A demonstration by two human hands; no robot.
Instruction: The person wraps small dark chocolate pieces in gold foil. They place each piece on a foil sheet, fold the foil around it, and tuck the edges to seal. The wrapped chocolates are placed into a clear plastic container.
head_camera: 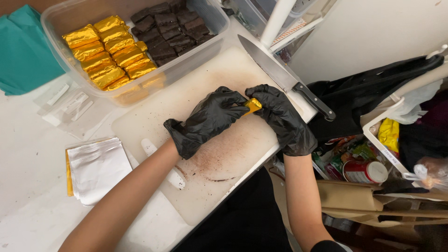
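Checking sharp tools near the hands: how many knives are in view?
1. A black-handled knife lies at the far right corner of the white cutting board, just beyond the right hand. Others may be hidden in the clutter to the right.

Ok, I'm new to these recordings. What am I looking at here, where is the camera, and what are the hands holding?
The single picture comes from a camera on the person's head, looking down. No machine: two hands in black gloves. The left hand and right hand meet around a small gold-wrapped piece over a white cutting board. A large knife lies at the board's far edge. A clear plastic tub holds gold-wrapped pieces beside dark brown bars. A stack of foil sheets lies to the left.
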